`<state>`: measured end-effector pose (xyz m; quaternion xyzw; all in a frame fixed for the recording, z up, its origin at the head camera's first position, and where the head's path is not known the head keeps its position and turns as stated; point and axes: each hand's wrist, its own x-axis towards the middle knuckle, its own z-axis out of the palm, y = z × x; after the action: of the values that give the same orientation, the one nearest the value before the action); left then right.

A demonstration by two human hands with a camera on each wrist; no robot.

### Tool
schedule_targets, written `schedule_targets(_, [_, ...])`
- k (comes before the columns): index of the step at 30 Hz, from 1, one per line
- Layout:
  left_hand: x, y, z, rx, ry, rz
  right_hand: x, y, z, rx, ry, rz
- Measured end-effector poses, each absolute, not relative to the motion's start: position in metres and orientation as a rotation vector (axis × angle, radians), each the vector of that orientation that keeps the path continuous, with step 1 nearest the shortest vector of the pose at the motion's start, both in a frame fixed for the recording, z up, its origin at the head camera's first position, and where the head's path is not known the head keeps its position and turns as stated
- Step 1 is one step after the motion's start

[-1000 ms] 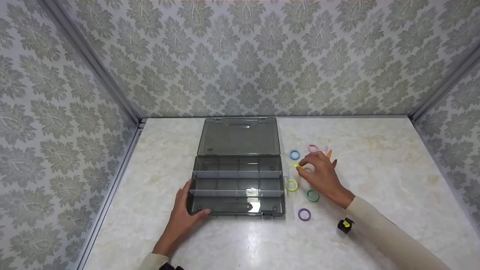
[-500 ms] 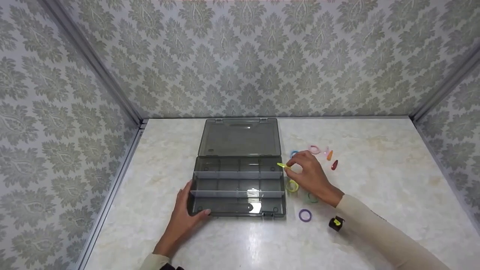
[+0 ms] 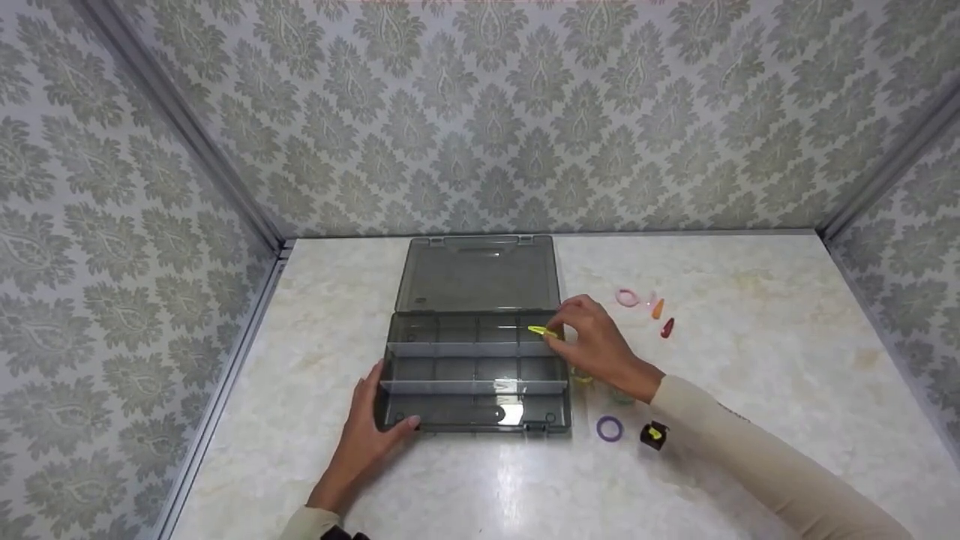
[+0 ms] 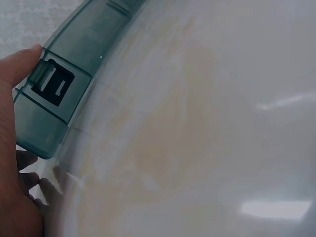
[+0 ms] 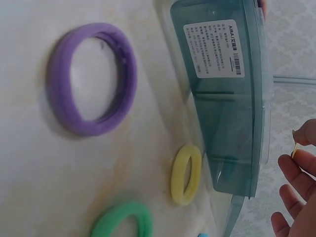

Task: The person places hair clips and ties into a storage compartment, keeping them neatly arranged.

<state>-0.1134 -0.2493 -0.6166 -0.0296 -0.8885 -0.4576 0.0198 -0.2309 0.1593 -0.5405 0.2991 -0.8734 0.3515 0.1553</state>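
Note:
A dark, see-through compartment box point(image 3: 450, 415) lies with its lid point(image 3: 480, 274) folded back. My left hand point(image 3: 371, 427) grips its front left corner, thumb on the front edge and fingers along the left side. In the left wrist view that thumb is beside a latch point(image 4: 53, 83). Between thumb and fingertips, my right hand point(image 3: 600, 345) pinches a yellow hair clip point(image 3: 538, 331) above the back right compartment. Only a sliver of the clip shows in the right wrist view. The compartments in sight hold nothing.
Right of the box lie a purple hair tie point(image 3: 610, 429), a yellow hair tie point(image 5: 186, 175), a green hair tie point(image 5: 123, 219) and a pink hair tie point(image 3: 627, 298). Farther right are an orange hair clip point(image 3: 658, 309), a dark red clip point(image 3: 667, 328) and a small pale pink one.
My right hand has carried the yellow clip leftward from among the hair ties to over the box. It now hides the blue hair tie in the head view. My left hand has stayed put.

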Motion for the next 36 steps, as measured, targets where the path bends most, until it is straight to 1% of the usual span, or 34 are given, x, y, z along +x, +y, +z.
schedule_targets(12, [-0.112, -0.248, -0.617, -0.075, -2.748, -1.408, -0.231, 0.123, -0.544, 1.053, -2.401, 0.970])
schedule_targets(25, [-0.113, -0.249, -0.618, -0.052, -2.758, -1.440, -0.222, 0.094, -0.545, 1.181, -2.489, 0.889])
schedule_targets(36, [-0.112, -0.248, -0.615, -0.044, -2.754, -1.449, -0.227, 0.069, -0.542, 1.308, -2.560, 0.777])
